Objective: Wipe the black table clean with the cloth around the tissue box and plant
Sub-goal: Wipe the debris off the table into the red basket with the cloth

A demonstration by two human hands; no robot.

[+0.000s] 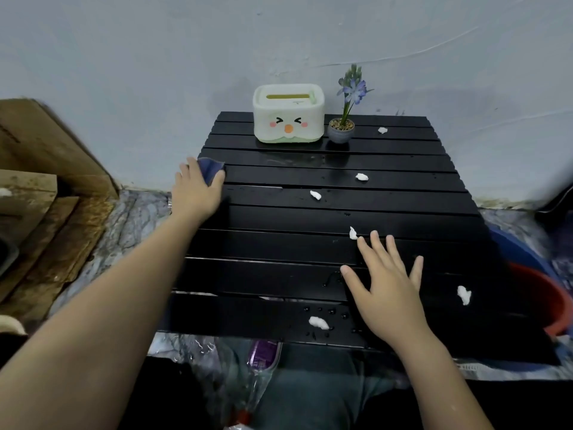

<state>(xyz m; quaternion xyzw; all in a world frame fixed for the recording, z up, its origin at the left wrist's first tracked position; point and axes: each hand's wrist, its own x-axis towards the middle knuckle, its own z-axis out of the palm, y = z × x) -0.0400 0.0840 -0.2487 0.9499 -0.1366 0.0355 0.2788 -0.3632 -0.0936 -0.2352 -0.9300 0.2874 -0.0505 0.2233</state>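
My right hand (pixel 387 283) lies flat, fingers spread, on the black slatted surface (pixel 279 243); my left hand (pixel 197 193), its grip clamped on the dark blue cloth (pixel 209 169), sits at the far-left edge, wet slats running rightward before the cream plastic tissue box (pixel 288 117) and potted blue-flowered plant (pixel 342 125).

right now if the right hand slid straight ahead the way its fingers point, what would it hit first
Probably the small white tissue scrap just beyond the index fingertip of the right hand, which lies flat on the black slatted table. It looks almost touching already.

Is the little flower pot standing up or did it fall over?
Standing up. The plant sits flat on the black table, stem pointing up, beside the tissue box.
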